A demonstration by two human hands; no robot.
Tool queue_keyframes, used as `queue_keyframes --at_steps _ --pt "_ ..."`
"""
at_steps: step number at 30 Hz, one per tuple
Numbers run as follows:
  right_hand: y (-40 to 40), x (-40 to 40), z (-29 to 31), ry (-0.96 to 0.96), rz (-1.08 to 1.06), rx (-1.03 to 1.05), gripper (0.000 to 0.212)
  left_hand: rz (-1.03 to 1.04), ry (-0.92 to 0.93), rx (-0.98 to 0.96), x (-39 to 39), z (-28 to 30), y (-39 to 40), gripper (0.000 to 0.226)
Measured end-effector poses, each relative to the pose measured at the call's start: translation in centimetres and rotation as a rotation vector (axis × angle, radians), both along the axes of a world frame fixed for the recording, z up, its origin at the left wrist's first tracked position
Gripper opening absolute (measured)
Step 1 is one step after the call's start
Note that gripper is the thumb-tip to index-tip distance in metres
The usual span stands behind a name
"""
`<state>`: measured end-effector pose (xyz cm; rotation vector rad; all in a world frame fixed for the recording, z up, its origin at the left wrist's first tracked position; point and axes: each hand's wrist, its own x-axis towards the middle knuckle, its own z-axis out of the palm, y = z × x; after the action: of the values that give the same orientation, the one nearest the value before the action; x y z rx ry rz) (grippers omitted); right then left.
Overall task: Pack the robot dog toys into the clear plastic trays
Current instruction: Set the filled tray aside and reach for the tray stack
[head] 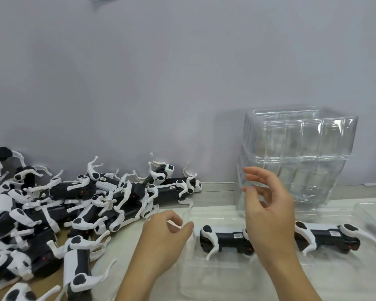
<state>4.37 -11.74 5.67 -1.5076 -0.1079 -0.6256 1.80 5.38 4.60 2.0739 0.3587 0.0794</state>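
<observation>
Both hands, left hand (pixel 163 233) and right hand (pixel 267 205), hover spread and empty; the light tray (pixel 215 276) could skid toward 3 o'clock if bumped.

The trays (pixel 297 137) are clear, glossy plastic. The toys (pixel 78 205) are smooth black-and-white plastic. The wall (pixel 161 72) looks matt.

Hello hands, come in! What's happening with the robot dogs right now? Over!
Left hand open at tray edge. Right hand open, reaching to tray stack. Two dogs in tray. Pile waits left.
</observation>
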Motion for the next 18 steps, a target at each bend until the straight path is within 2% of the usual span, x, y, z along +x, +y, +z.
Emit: queue_keyframes --at_steps 7,10,13,16,18 --pt "-0.1 -0.1 0.3 -0.002 -0.011 0.007 0.044 -0.193 0.077 -0.271 0.1 -0.7 -2.0 0.022" --pt "-0.3 -0.1 0.6 -0.012 -0.020 0.006 0.047 -0.265 0.076 -0.293 0.3 -1.4 -4.4 0.029" --pt "-0.7 0.0 0.8 -0.014 -0.014 0.005 0.049 -0.432 0.094 -0.312 0.6 -1.3 -6.9 0.040" --pt "-1.4 0.2 1.1 -0.008 -0.016 0.001 0.045 -0.589 0.080 -0.399 0.5 -1.0 -9.1 0.038" --pt "-1.9 0.3 1.3 -0.013 -0.014 0.028 0.043 -0.663 0.085 -0.368 0.6 -0.6 -10.4 0.036"
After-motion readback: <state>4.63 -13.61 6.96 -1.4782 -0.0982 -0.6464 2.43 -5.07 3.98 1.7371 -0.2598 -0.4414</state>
